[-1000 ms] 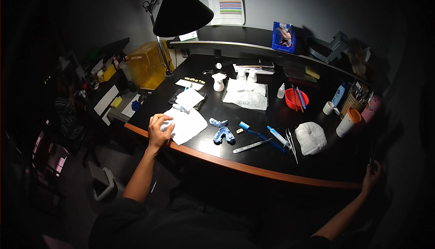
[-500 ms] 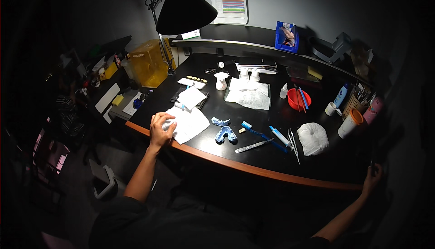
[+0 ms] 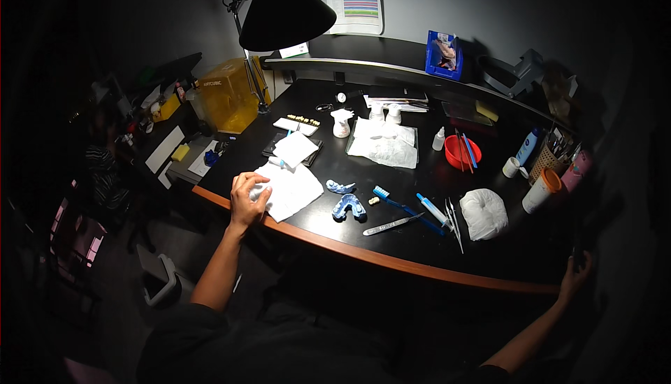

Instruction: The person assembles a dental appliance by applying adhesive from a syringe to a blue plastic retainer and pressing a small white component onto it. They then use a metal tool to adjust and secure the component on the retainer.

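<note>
My left hand [image 3: 249, 201] rests at the left front of the black desk, its fingers loosely curved and apart from the thumb, touching the edge of a white paper towel [image 3: 297, 192]. Nothing shows between the fingers. My right hand [image 3: 576, 276] is at the desk's far right end, in shadow, its fingers closed around something dark that I cannot make out. Between the hands lie a blue-grey dental impression [image 3: 349, 207], a smaller blue piece [image 3: 340, 187], a small cream-coloured piece [image 3: 373, 201], a blue toothbrush [image 3: 381, 193], a metal spatula [image 3: 386, 227], a blue-and-white syringe [image 3: 433, 209] and tweezers [image 3: 454, 227].
A white padded cloth bundle [image 3: 484, 214] lies right of the tweezers. Behind stand a red bowl [image 3: 456, 153], a dropper bottle [image 3: 438, 139] and an orange-lidded container [image 3: 542, 190]. A black lamp [image 3: 286, 17] hangs over the left back. A bin [image 3: 162, 283] stands on the floor.
Both hands hold nearly the same places and poses. The view has shifted very slightly; nothing on the desk has visibly moved.
</note>
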Action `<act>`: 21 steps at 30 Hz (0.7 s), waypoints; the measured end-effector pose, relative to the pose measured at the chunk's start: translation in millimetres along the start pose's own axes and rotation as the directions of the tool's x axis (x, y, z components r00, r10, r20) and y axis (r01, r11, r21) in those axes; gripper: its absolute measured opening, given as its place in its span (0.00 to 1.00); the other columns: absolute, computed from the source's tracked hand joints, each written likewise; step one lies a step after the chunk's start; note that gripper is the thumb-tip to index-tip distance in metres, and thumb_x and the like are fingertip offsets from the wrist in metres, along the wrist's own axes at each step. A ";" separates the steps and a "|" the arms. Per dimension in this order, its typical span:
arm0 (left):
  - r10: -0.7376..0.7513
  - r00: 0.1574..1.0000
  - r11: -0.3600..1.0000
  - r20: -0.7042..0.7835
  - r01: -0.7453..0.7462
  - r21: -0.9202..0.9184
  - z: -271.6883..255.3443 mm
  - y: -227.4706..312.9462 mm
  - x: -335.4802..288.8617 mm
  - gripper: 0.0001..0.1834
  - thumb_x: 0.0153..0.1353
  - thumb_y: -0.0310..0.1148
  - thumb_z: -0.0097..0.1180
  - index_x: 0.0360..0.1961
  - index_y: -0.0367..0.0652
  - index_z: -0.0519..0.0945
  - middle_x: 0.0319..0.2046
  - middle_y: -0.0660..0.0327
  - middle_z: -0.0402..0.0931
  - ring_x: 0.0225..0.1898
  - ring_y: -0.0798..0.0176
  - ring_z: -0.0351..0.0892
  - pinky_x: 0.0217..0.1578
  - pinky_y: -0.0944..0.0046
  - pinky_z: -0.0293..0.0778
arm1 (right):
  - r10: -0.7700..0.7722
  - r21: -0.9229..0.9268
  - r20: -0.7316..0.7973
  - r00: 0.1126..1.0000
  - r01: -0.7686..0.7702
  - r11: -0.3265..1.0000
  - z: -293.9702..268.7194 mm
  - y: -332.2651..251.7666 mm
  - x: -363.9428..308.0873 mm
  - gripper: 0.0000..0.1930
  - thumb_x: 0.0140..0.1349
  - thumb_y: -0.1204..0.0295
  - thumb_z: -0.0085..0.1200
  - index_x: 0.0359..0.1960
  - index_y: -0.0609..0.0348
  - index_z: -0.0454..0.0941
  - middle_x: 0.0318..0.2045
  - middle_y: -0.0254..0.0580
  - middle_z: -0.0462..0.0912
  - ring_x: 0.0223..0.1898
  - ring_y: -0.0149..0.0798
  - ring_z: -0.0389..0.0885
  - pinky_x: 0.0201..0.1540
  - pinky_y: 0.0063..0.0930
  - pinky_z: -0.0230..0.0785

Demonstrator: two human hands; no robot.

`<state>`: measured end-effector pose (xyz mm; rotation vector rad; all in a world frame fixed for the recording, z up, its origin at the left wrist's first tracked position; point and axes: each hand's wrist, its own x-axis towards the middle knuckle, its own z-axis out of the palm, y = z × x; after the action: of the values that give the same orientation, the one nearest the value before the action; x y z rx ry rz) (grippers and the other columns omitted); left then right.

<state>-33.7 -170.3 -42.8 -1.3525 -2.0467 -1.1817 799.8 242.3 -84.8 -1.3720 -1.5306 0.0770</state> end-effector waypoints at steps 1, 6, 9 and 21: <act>-0.008 1.000 1.000 0.003 0.008 0.001 -1.2 0.0 -0.7 0.10 0.58 0.33 0.69 0.40 0.43 0.89 0.44 0.55 0.83 0.50 0.50 0.78 0.56 0.53 0.73 | -0.001 0.001 0.005 1.000 0.001 1.000 2.9 -3.1 -0.7 0.26 0.75 0.66 0.58 0.73 0.52 0.69 0.69 0.54 0.71 0.71 0.52 0.72 0.73 0.49 0.67; -0.047 0.999 0.999 0.019 0.047 -0.014 -3.1 -0.7 -0.1 0.10 0.59 0.33 0.69 0.41 0.43 0.90 0.44 0.55 0.83 0.51 0.50 0.79 0.57 0.53 0.73 | 0.080 0.071 0.006 0.997 -0.080 0.994 8.6 -4.9 1.8 0.25 0.76 0.66 0.59 0.71 0.56 0.70 0.68 0.53 0.72 0.67 0.49 0.75 0.69 0.46 0.68; -0.078 0.997 0.995 0.019 0.079 -0.064 -1.4 -1.5 0.7 0.10 0.60 0.32 0.68 0.42 0.43 0.90 0.45 0.55 0.83 0.51 0.50 0.79 0.56 0.53 0.74 | 0.007 -0.042 -0.022 1.000 -0.008 0.999 3.3 16.9 11.9 0.26 0.76 0.63 0.60 0.72 0.55 0.70 0.66 0.53 0.73 0.65 0.50 0.75 0.68 0.44 0.68; -0.072 0.997 0.980 0.035 0.078 -0.183 -12.1 3.2 -2.2 0.11 0.60 0.31 0.68 0.44 0.42 0.90 0.46 0.53 0.84 0.52 0.51 0.80 0.56 0.55 0.75 | -0.192 -0.488 -0.289 0.938 0.029 0.873 -31.8 -36.0 41.0 0.35 0.78 0.46 0.54 0.67 0.70 0.77 0.65 0.61 0.80 0.68 0.59 0.78 0.73 0.49 0.68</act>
<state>-31.1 -180.9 -36.4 -1.3933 -2.0669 -1.4227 804.5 243.6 -21.8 -1.5752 -1.3850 -0.6180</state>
